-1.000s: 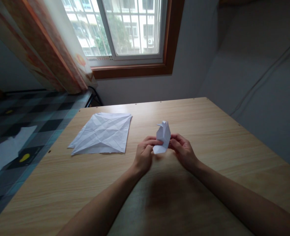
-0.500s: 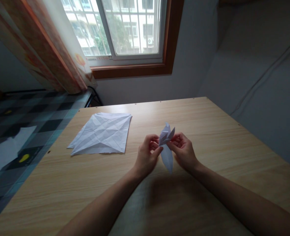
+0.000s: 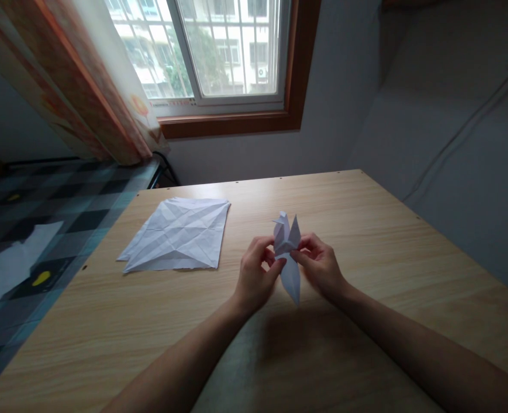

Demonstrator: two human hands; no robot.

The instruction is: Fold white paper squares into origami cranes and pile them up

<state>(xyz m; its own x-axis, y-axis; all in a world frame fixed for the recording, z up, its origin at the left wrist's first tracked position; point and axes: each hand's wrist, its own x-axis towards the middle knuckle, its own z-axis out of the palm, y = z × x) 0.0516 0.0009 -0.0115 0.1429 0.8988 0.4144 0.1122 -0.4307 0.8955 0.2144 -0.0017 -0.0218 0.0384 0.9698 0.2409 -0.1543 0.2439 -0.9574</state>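
A white origami paper crane [image 3: 289, 274] is held above the wooden table, its folded points standing up and a broad wing-like flap hanging toward me. My left hand [image 3: 260, 272] pinches its left side between thumb and fingers. On the other side, my right hand [image 3: 319, 261] grips the paper's middle, the thumb on the near face. Parts of the fingertips are hidden behind the folds.
Creased white paper sheets [image 3: 180, 232] lie stacked on the table [image 3: 365, 229] to the left. Beyond the table's left edge, torn white paper [image 3: 16, 258] rests on a checked cloth [image 3: 85, 195]. A window [image 3: 232, 51] and curtain [image 3: 94, 86] are behind.
The origami crane has turned slightly in my fingers, and its upper points now stand apart with the folded middle facing me. Both hands keep their hold, almost in place.
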